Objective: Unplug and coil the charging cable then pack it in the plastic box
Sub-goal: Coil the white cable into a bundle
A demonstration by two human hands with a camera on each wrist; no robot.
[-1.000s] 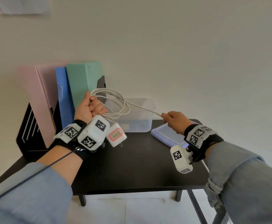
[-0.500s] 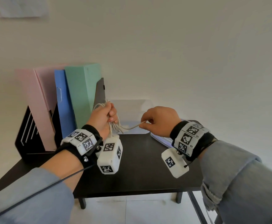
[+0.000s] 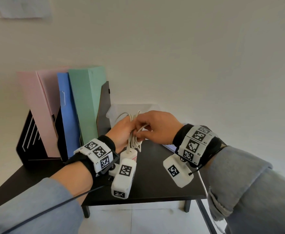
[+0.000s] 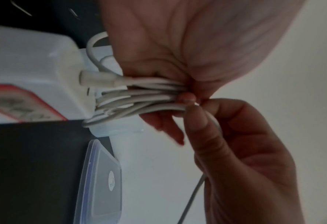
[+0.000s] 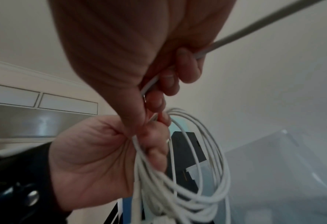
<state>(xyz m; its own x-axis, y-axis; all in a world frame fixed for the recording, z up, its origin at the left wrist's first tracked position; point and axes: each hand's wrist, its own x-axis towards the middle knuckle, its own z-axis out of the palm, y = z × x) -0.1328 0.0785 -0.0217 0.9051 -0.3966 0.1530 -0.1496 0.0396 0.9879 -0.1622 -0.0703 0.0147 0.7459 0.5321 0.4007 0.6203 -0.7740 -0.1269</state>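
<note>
My left hand [image 3: 124, 130] grips a bundle of white charging cable [image 3: 135, 139] loops above the black table [image 3: 155, 183]. The white charger block [image 3: 129, 153] with a red-edged label hangs from the bundle just below that hand. My right hand [image 3: 155, 127] pinches the loose cable strand right against the bundle, touching the left hand's fingers. In the left wrist view the cable [image 4: 149, 98] runs through my left hand [image 4: 178, 53] and the charger block [image 4: 30, 78] sits at the left. In the right wrist view the loops [image 5: 187, 174] hang under both hands. The clear plastic box [image 3: 148, 108] stands behind the hands.
The box's clear lid [image 4: 99, 181] lies flat on the table to the right. Pink, blue and green folders [image 3: 86, 102] stand in a black file holder [image 3: 28, 137] at the back left. A white wall rises behind the table.
My right hand has moved left along the strand until it meets the left hand. The left hand has dropped lower and turned, so the charger block now hangs beneath it.
</note>
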